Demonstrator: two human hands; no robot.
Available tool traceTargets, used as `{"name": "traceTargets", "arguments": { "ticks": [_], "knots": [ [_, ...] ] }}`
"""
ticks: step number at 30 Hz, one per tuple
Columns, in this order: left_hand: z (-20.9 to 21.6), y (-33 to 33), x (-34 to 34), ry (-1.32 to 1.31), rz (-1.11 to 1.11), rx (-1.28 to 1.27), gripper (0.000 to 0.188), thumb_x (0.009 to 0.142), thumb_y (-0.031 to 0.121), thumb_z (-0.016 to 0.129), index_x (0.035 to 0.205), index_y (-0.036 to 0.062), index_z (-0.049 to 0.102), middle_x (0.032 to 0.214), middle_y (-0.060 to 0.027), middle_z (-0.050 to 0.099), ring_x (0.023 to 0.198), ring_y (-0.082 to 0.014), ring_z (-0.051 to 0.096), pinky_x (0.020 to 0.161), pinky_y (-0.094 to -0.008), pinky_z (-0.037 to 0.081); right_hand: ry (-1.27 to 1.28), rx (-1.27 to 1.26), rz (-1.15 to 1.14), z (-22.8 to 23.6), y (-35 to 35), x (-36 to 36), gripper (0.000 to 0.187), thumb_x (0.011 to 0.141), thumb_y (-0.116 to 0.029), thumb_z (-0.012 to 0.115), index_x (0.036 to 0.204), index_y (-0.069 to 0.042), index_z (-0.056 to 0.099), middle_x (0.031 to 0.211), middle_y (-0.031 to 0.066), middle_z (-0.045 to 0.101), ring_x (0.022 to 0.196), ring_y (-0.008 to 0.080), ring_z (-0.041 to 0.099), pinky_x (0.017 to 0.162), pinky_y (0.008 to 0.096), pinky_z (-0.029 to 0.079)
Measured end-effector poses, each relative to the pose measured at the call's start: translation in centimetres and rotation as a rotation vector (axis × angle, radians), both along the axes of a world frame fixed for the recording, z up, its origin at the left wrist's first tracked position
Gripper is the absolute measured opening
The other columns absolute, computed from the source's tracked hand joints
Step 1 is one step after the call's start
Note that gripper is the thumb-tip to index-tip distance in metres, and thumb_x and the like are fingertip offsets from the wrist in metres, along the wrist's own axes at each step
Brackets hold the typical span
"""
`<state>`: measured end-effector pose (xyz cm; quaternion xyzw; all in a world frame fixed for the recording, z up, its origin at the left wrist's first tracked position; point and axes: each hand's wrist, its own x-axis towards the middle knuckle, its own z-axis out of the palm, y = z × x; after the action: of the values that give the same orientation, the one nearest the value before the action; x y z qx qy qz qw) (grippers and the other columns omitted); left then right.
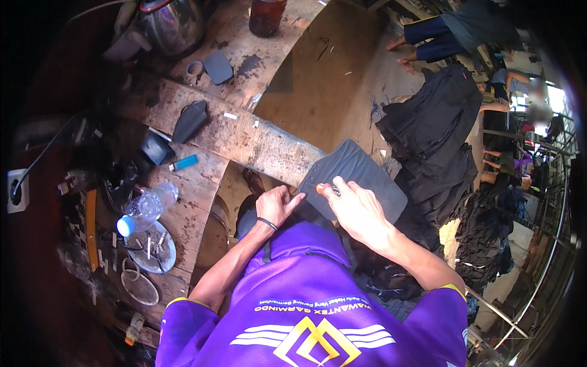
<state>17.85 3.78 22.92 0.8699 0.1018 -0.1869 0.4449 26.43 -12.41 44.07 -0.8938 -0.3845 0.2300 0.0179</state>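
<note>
My right hand is closed around a small tool with an orange handle. Its thin shaft points left, over the left edge of a dark grey flat pad with rounded corners. Beside that edge, my left hand has its fingers curled and its thumb stretched toward the tool's tip. What those fingers pinch, if anything, is too small to make out. Dark cloth lies under both hands, close against my body. The pad rests partly on the end of a worn wooden plank.
At left, a clear bottle, a turquoise lighter-like piece and a round plate stand on stained boards. Farther back are a tape roll, a kettle and a dark red jar. Black garments lie heaped right; several people sit beyond.
</note>
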Motion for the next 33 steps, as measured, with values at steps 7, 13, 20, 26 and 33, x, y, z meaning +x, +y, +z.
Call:
{"name": "traceTargets", "arguments": {
  "ticks": [7, 13, 20, 26, 33],
  "knots": [
    [-2.9, -3.2, 0.8, 0.159, 0.379, -0.901, 0.046, 0.089, 0.037, 0.082, 0.076, -0.0052, 0.069, 0.068, -0.0042, 0.068, 0.060, -0.0090, 0.058, 0.055, -0.0315, 0.046, 0.081, -0.045, -0.136, -0.6, 1.0, 0.7, 0.027, 0.098, -0.016, 0.058, 0.115, 0.004, 0.064, 0.090, 0.0223, 0.067, 0.076, 0.0406, 0.070, 0.065, 0.0454, 0.058],
    [-5.6, -3.8, 0.9, 0.193, 0.321, -0.910, 0.045, 0.089, 0.036, 0.081, 0.068, -0.0014, 0.070, 0.060, 0.0010, 0.059, 0.053, -0.0056, 0.048, 0.048, -0.0298, 0.037, 0.397, 0.096, -0.549, -0.7, -0.1, 1.9, 0.027, 0.103, -0.019, 0.055, 0.111, 0.004, 0.065, 0.085, 0.0278, 0.069, 0.080, 0.0458, 0.070, 0.066, 0.0472, 0.055],
    [-5.0, -3.1, 1.0, 0.253, 0.262, -0.819, 0.045, 0.090, 0.036, 0.079, 0.071, -0.0042, 0.071, 0.065, -0.0020, 0.065, 0.058, -0.0077, 0.055, 0.052, -0.0293, 0.042, -0.086, -0.063, 0.255, -1.7, -2.5, 0.5, 0.047, 0.099, -0.019, 0.058, 0.141, 0.001, 0.053, 0.093, 0.0178, 0.067, 0.073, 0.0355, 0.070, 0.065, 0.0419, 0.060],
    [-4.6, -3.0, 1.2, 0.199, 0.267, -0.830, 0.047, 0.089, 0.038, 0.079, 0.064, -0.0007, 0.068, 0.058, 0.0004, 0.059, 0.052, -0.0067, 0.048, 0.047, -0.0308, 0.035, 1.029, 0.048, -1.086, -3.4, -2.4, 0.7, 0.050, 0.108, -0.027, 0.045, 0.153, -0.005, 0.045, 0.082, 0.0078, 0.062, 0.059, 0.0152, 0.059, 0.057, 0.0311, 0.054],
    [-4.4, -2.9, 1.1, 0.212, 0.273, -0.832, 0.048, 0.088, 0.038, 0.080, 0.061, 0.0007, 0.066, 0.055, 0.0028, 0.053, 0.050, -0.0057, 0.043, 0.045, -0.0318, 0.029, 0.145, -0.121, -0.026, -2.2, -2.2, 0.8, 0.044, 0.102, -0.016, 0.053, 0.143, -0.003, 0.056, 0.085, 0.0180, 0.066, 0.072, 0.0298, 0.071, 0.063, 0.0375, 0.057]
  ]
}}
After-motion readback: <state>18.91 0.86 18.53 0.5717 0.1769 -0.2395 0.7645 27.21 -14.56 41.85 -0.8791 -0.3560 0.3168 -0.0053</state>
